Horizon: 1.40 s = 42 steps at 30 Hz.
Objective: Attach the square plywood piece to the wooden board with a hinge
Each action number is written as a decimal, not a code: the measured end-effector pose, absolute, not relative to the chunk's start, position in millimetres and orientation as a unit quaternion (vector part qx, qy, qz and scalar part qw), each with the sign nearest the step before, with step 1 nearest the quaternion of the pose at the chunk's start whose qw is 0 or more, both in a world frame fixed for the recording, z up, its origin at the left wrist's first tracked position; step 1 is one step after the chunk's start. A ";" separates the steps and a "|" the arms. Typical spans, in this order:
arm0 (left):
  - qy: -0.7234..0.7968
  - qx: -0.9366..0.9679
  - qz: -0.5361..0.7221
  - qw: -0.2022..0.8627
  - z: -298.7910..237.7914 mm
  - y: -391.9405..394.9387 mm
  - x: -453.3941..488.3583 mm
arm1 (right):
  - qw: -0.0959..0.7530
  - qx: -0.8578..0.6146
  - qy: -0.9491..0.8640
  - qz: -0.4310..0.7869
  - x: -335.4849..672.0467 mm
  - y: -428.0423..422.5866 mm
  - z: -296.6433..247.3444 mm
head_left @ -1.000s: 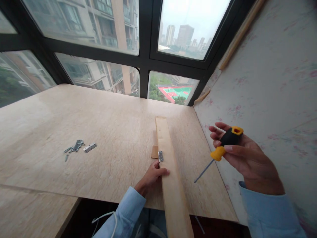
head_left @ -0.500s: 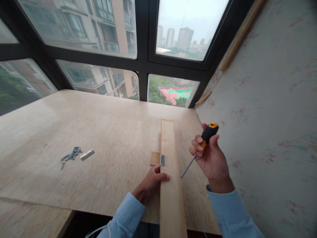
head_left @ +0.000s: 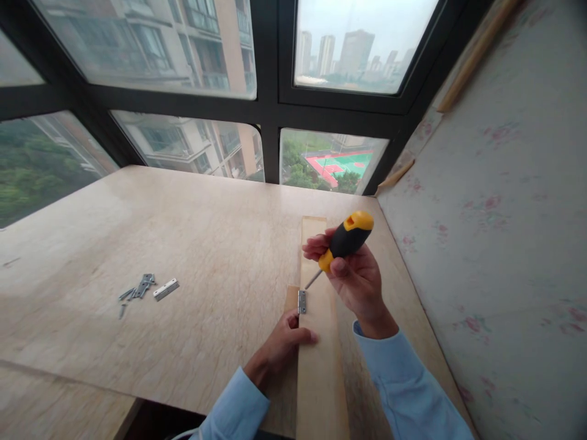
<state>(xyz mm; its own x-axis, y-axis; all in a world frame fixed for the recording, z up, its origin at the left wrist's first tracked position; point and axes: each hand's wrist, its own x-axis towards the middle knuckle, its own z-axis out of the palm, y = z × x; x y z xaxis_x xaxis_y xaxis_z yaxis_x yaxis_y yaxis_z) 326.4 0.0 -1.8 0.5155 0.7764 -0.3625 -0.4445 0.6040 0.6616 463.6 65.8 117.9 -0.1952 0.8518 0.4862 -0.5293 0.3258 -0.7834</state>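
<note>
My right hand [head_left: 355, 272] grips a yellow and black screwdriver [head_left: 347, 242] by its handle, the metal shaft slanting down to the left. The tip ends close to the upper end of a small metal hinge [head_left: 301, 302]; whether it touches cannot be made out. The hinge lies at the left edge of a long pale wooden board [head_left: 318, 373]. My left hand [head_left: 288, 339] is closed on the board's left edge just below the hinge, thumb on top and fingers partly hidden. A small brown piece [head_left: 291, 297] sticks out left of the hinge.
On the marbled tabletop [head_left: 220, 263], at the left, lie a loose hinge [head_left: 166, 289], a folded pile of hinge pieces [head_left: 145, 285] and several screws [head_left: 122, 310]. Dark-framed windows [head_left: 270, 110] stand behind, and a flowered wall [head_left: 495, 244] rises at the right.
My right hand has moved left over the board, bringing the screwdriver tip from the board's right side to the hinge. My left hand stays on the board. The view has shifted slightly.
</note>
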 end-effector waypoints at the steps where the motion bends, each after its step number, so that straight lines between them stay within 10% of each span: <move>1: 0.328 0.250 0.367 0.834 -2.4 0.3 326.4 | 0.617 -0.141 -0.528 0.565 462.5 67.7 114.8; 33: 0.357 0.261 0.328 0.835 1.1 0.0 323.2 | 0.531 -0.161 -0.577 0.600 475.3 86.1 89.7; 42: 0.347 0.235 0.331 0.845 1.7 1.4 325.1 | 0.468 -0.343 -0.700 0.415 500.9 67.7 122.5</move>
